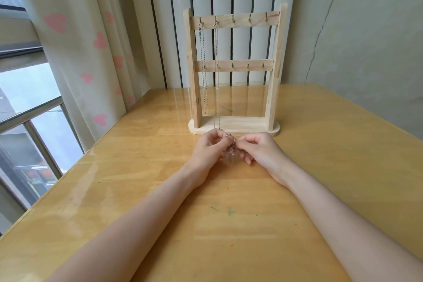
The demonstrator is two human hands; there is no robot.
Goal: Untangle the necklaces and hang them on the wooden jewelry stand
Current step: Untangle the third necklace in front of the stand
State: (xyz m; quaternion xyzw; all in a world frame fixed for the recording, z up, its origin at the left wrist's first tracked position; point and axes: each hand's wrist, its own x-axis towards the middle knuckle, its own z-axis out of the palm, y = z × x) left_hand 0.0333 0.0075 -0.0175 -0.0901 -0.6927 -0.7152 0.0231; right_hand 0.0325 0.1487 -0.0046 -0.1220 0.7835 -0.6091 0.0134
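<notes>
Necklace [229, 144]: small tangle pinched between left hand [209, 150] and right hand [263, 152], low over table [137, 190], just before stand [234, 71] (two chains already hung). Risks, judged: pulling tightens knot; dropped end re-tangles; chain snags hung ones.

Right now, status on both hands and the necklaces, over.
Left hand and right hand both pinching tangled necklace in front of wooden stand. Two chains hung on top-row hooks. Nothing in the way.
</notes>
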